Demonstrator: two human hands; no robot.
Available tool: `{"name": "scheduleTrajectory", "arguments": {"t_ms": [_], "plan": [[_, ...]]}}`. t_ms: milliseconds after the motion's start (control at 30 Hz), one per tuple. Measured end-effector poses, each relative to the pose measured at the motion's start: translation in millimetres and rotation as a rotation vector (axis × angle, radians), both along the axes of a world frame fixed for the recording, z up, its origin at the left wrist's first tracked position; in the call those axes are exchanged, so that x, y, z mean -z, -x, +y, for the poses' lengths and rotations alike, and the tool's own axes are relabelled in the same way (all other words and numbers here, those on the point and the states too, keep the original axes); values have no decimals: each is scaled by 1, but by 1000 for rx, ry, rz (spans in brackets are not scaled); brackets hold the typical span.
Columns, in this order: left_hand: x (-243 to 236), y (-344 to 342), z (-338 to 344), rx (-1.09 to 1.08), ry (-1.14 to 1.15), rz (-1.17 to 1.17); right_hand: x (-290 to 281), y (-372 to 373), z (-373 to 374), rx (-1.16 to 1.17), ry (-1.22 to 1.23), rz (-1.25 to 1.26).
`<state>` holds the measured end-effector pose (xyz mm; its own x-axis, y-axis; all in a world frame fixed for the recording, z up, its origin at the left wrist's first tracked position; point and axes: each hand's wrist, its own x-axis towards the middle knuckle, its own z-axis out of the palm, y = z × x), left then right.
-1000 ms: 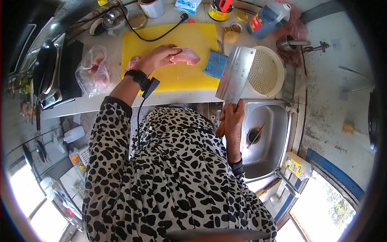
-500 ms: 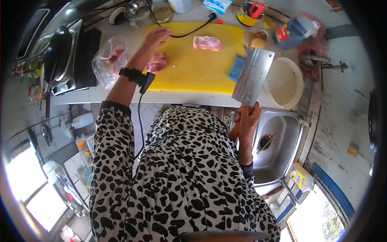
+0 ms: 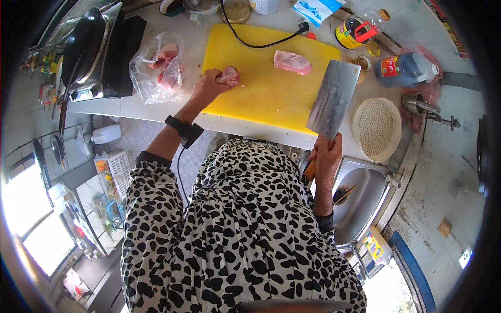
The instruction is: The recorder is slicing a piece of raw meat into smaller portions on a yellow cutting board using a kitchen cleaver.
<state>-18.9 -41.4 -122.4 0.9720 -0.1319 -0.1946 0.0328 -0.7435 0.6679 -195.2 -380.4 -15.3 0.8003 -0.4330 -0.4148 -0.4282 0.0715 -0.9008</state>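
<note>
My left hand is closed on a piece of raw red meat, at the left side of a yellow cutting board. My right hand grips the handle of a cleaver. Its broad metal blade is raised, pointing away from me over the board's right edge. A second, paler slab of meat lies on the board toward the back right. Left of the board, a clear plastic bag has more raw meat inside it.
A black cable with a plug crosses the board's far part. To the right are a cream strainer basket, a big jug of dark liquid and a metal sink. A black hob is at the left.
My left hand has come nearer from the board's far left and closed on the red meat. The cleaver stays in my right hand. The whole view has shifted a little.
</note>
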Motion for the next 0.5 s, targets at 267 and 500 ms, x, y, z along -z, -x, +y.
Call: {"name": "scheduleTrajectory", "arguments": {"t_ms": [267,500], "plan": [[-20,32,-33,182,-204,-319,6,-10,2,-67,-3,-23],[-62,34,-64,268,-272,-680,1,-12,0,-85,-21,-8]]}}
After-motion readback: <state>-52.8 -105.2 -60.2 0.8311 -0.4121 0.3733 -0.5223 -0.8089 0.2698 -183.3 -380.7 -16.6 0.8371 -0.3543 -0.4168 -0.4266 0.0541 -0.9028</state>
